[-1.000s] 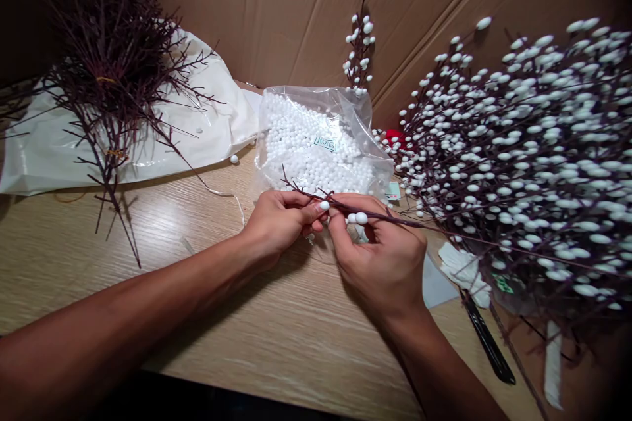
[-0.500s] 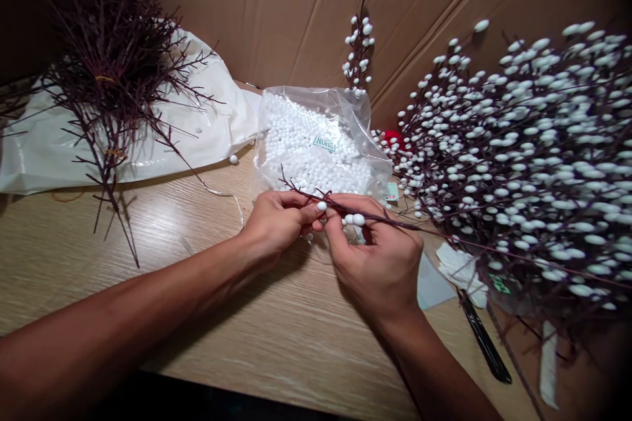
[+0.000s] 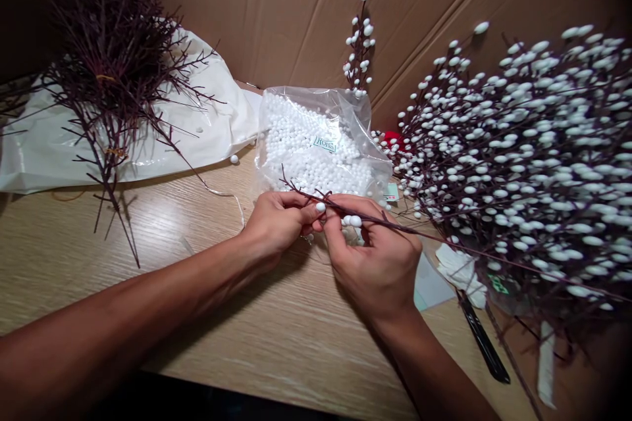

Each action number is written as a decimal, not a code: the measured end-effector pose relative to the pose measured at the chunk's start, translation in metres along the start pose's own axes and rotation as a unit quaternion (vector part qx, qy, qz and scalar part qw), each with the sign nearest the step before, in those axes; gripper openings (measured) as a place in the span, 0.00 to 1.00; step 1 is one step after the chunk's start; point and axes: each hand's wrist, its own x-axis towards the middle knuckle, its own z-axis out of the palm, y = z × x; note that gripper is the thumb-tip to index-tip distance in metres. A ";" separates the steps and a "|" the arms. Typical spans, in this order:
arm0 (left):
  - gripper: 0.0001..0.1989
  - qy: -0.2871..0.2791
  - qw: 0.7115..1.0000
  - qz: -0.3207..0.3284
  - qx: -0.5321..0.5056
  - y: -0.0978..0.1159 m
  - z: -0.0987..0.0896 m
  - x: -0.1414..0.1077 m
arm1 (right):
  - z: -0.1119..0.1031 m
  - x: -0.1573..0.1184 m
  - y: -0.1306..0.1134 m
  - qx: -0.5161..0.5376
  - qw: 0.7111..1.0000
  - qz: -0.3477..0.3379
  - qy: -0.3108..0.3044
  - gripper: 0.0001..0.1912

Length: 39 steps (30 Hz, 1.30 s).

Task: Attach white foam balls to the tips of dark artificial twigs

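A thin dark-brown artificial branch [image 3: 372, 218] lies across both hands, with its bare twig tips pointing up and left. My left hand [image 3: 279, 223] is closed, thumb and forefinger pinching a small white foam berry [image 3: 320, 207] against the branch. My right hand [image 3: 378, 256] is curled around the branch, its thumb and fingertips close to the left fingertips. Two white berries [image 3: 352, 220] sit along the stem above my right palm. Behind the hands, a clear plastic bag [image 3: 363, 105] holds a mass of loose white berries. Some fingertips are hidden.
At right stands a large bunch of white-berried branches [image 3: 518, 164]. Bare brown branches [image 3: 106, 59] lie on a white plastic bag [image 3: 212, 125] at left. A black-handled knife [image 3: 484, 342] rests at lower right. A berried sprig [image 3: 360, 46] leans against the cardboard wall [image 3: 291, 13].
Almost nothing differs. The hands, the pinched berry and the branch keep nearly the same place, with only a tiny shift of the right hand.
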 end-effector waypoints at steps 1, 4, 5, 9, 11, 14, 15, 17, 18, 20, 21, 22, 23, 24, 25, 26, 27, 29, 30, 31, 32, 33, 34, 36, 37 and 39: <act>0.12 0.000 1.000 0.000 0.000 0.000 0.000 0.000 | 0.000 0.000 0.000 -0.001 1.000 0.000 0.000 0.09; 0.12 0.000 1.000 -0.001 -0.004 0.001 0.000 -0.001 | 0.000 -0.001 0.000 -0.004 1.000 0.003 0.003 0.08; 0.12 -0.002 1.000 -0.003 -0.003 0.002 0.000 -0.001 | 0.000 -0.001 0.001 -0.004 1.000 0.007 0.004 0.08; 0.10 -0.008 1.000 -0.012 0.006 0.004 0.000 -0.003 | 0.000 -0.002 0.001 0.003 0.999 0.032 0.009 0.08; 0.10 -0.010 1.000 -0.010 0.010 0.003 0.000 -0.003 | 0.000 -0.002 0.001 0.005 0.999 0.037 0.013 0.08; 0.10 -0.016 1.000 -0.004 0.013 0.002 -0.001 -0.002 | 0.001 -0.002 0.001 0.003 0.999 0.040 0.018 0.08; 0.10 -0.018 1.000 -0.004 0.011 0.002 -0.001 -0.002 | 0.001 -0.002 0.001 0.003 0.999 0.039 0.018 0.08; 0.10 -0.021 1.000 -0.003 0.008 0.001 -0.002 -0.001 | 0.001 -0.002 0.001 0.002 0.999 0.035 0.019 0.08; 0.10 -0.022 1.000 -0.003 0.007 0.001 -0.002 -0.001 | 0.002 -0.003 0.002 0.002 0.999 0.032 0.019 0.08; 0.11 -0.021 1.000 -0.002 0.008 0.002 -0.002 -0.001 | 0.002 -0.003 0.002 0.004 0.999 0.026 0.018 0.08; 0.11 -0.020 1.000 -0.002 0.009 0.002 -0.001 -0.001 | 0.002 -0.003 0.002 0.004 1.000 0.024 0.018 0.08; 0.11 -0.019 1.000 -0.003 0.010 0.002 -0.001 -0.001 | 0.002 -0.004 0.002 0.004 1.000 0.022 0.019 0.08; 0.11 -0.018 1.000 -0.004 0.010 0.002 -0.001 -0.002 | 0.002 -0.004 0.002 0.004 1.000 0.019 0.018 0.08; 0.11 -0.018 1.000 -0.004 0.009 0.002 -0.001 -0.002 | 0.002 -0.003 0.002 0.004 1.000 0.017 0.018 0.08; 0.12 -0.019 1.000 -0.004 0.008 0.003 -0.001 -0.002 | 0.002 -0.003 0.002 0.004 1.000 0.015 0.018 0.08; 0.12 -0.020 1.000 -0.004 0.006 0.003 -0.001 -0.002 | 0.002 -0.003 0.002 0.003 1.000 0.014 0.017 0.08; 0.12 -0.020 1.000 -0.004 0.004 0.003 -0.001 -0.002 | 0.002 -0.003 0.002 0.002 1.000 0.013 0.016 0.09; 0.11 -0.022 1.000 -0.005 0.000 0.003 -0.001 -0.002 | 0.002 -0.003 0.002 0.002 1.000 0.011 0.016 0.09; 0.11 -0.024 1.000 -0.007 -0.001 0.003 -0.001 -0.002 | 0.002 -0.003 0.002 0.002 1.000 0.010 0.017 0.09; 0.11 -0.024 1.000 -0.008 -0.002 0.003 -0.001 -0.002 | 0.002 -0.004 0.002 0.002 1.000 0.010 0.017 0.09; 0.11 -0.026 1.000 -0.011 -0.003 0.004 -0.001 -0.002 | 0.002 -0.004 0.002 0.002 1.000 0.010 0.016 0.09; 0.11 -0.026 1.000 -0.013 -0.003 0.004 -0.001 -0.002 | 0.002 -0.004 0.002 0.002 1.000 0.011 0.015 0.09; 0.11 -0.026 1.000 -0.015 -0.005 0.004 -0.001 -0.001 | 0.002 -0.004 0.003 0.003 1.000 0.013 0.014 0.09; 0.11 -0.026 0.999 -0.018 -0.007 0.004 -0.001 -0.001 | 0.002 -0.004 0.003 0.007 1.000 0.016 0.014 0.09; 0.11 -0.026 0.999 -0.019 -0.007 0.004 -0.001 -0.001 | 0.002 -0.004 0.003 0.011 1.000 0.018 0.012 0.09; 0.11 -0.031 0.999 -0.019 -0.004 0.005 -0.001 -0.001 | 0.002 -0.005 0.004 0.020 0.999 0.028 0.008 0.09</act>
